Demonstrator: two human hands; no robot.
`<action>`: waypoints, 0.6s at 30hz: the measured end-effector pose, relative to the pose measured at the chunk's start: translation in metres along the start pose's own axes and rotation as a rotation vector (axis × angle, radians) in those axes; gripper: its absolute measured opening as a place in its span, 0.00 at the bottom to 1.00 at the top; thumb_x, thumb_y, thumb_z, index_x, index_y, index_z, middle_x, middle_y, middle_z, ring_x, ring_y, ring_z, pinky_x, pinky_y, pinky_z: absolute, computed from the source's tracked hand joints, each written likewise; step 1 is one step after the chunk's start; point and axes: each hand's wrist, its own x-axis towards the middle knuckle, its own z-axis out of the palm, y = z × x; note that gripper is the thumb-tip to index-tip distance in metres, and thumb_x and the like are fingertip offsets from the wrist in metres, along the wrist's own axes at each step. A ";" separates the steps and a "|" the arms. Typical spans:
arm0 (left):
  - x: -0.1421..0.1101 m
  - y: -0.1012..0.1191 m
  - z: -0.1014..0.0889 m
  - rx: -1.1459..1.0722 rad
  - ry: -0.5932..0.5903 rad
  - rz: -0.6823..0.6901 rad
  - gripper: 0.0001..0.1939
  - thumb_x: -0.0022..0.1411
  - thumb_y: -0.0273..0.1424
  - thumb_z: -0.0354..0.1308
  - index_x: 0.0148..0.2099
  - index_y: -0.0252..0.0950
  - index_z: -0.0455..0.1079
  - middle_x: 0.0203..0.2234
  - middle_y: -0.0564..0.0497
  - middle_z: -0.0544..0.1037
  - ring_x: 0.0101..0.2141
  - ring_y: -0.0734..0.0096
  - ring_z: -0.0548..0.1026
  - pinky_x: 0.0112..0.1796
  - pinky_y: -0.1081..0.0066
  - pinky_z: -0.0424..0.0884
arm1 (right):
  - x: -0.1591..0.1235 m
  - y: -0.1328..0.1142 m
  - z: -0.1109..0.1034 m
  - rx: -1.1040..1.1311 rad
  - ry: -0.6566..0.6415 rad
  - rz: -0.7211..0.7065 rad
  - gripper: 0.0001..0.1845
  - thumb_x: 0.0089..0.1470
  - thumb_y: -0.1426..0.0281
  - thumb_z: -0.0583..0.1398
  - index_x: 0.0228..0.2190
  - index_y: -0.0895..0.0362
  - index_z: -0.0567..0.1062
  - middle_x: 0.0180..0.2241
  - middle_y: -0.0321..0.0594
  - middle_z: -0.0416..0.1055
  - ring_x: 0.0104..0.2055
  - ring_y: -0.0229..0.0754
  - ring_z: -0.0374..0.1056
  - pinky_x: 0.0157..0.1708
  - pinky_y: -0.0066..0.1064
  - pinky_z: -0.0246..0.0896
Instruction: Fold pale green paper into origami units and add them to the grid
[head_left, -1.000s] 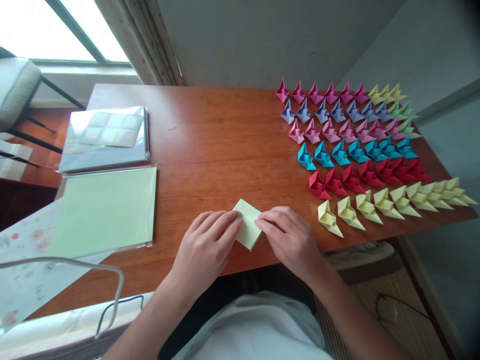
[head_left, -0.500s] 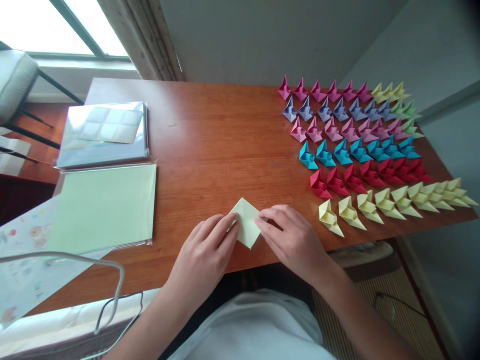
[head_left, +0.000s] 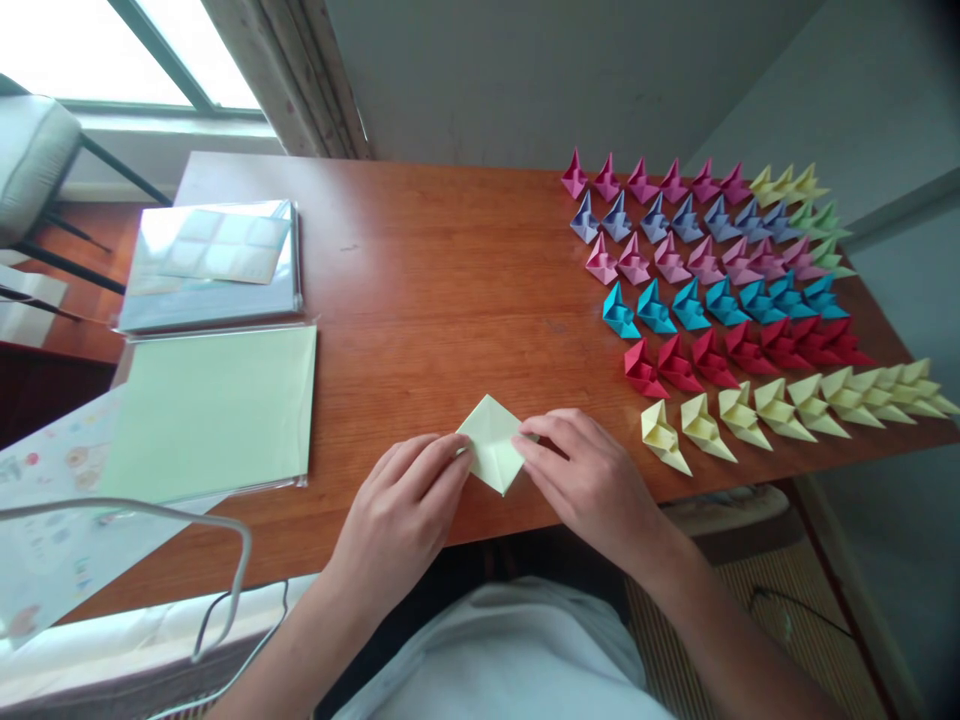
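A pale green sheet of folded origami paper [head_left: 492,446] forms a small diamond near the table's front edge, with a crease running down its middle. My left hand [head_left: 409,505] pinches its left corner between thumb and fingers. On the opposite side, my right hand [head_left: 589,480] has the right corner pinched the same way. The thumbs and fingertips cover both side corners, while the top and bottom points show. Closest to my right hand stands a pale yellow folded paper piece [head_left: 660,437], the first in its row.
Rows of folded paper pieces fill the table's right side, among them red [head_left: 643,368], blue [head_left: 619,311] and purple [head_left: 584,217] ones. At left lie a pack of light green paper [head_left: 214,415] and a glossy pack [head_left: 217,300]. A white cable [head_left: 244,560] bends at lower left.
My left fingers have slid slightly left and down along the paper's left corner, uncovering more of its face. My right hand keeps its pinch. The view has shifted a little.
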 end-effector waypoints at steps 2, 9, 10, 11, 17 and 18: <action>0.002 0.000 0.000 -0.029 0.008 -0.024 0.10 0.64 0.19 0.58 0.48 0.32 0.73 0.45 0.45 0.80 0.44 0.62 0.76 0.49 0.63 0.72 | 0.000 0.000 0.000 0.019 0.000 0.012 0.09 0.64 0.76 0.57 0.43 0.58 0.78 0.45 0.46 0.76 0.47 0.48 0.69 0.47 0.42 0.69; 0.018 0.001 -0.005 -0.094 -0.027 -0.174 0.06 0.69 0.27 0.56 0.43 0.37 0.74 0.40 0.50 0.81 0.37 0.66 0.76 0.41 0.65 0.71 | 0.004 0.001 0.003 0.166 0.028 0.118 0.08 0.64 0.76 0.59 0.39 0.56 0.79 0.43 0.43 0.75 0.46 0.46 0.68 0.47 0.39 0.68; 0.020 0.001 -0.004 -0.095 -0.025 -0.189 0.06 0.69 0.27 0.55 0.42 0.37 0.74 0.39 0.51 0.81 0.36 0.67 0.76 0.40 0.66 0.71 | 0.006 0.001 0.003 0.184 0.040 0.134 0.08 0.63 0.76 0.59 0.39 0.56 0.79 0.42 0.43 0.75 0.45 0.45 0.68 0.47 0.38 0.68; 0.022 0.001 -0.004 -0.093 -0.018 -0.203 0.06 0.69 0.28 0.55 0.42 0.37 0.74 0.38 0.51 0.81 0.36 0.67 0.76 0.39 0.67 0.71 | 0.007 0.001 0.004 0.198 0.054 0.148 0.08 0.63 0.75 0.59 0.38 0.55 0.79 0.41 0.42 0.75 0.45 0.45 0.68 0.46 0.38 0.68; 0.029 -0.002 0.004 -0.052 0.010 -0.300 0.08 0.70 0.30 0.55 0.44 0.38 0.75 0.35 0.52 0.81 0.33 0.69 0.77 0.35 0.71 0.70 | 0.017 0.000 0.008 0.193 0.096 0.230 0.08 0.62 0.75 0.59 0.42 0.55 0.78 0.38 0.41 0.77 0.42 0.46 0.69 0.45 0.39 0.67; 0.030 -0.003 0.004 -0.042 0.002 -0.316 0.08 0.70 0.30 0.55 0.44 0.38 0.75 0.34 0.52 0.80 0.32 0.69 0.77 0.33 0.71 0.69 | 0.018 0.000 0.009 0.188 0.099 0.247 0.10 0.62 0.75 0.60 0.44 0.56 0.77 0.38 0.42 0.77 0.42 0.47 0.69 0.45 0.39 0.66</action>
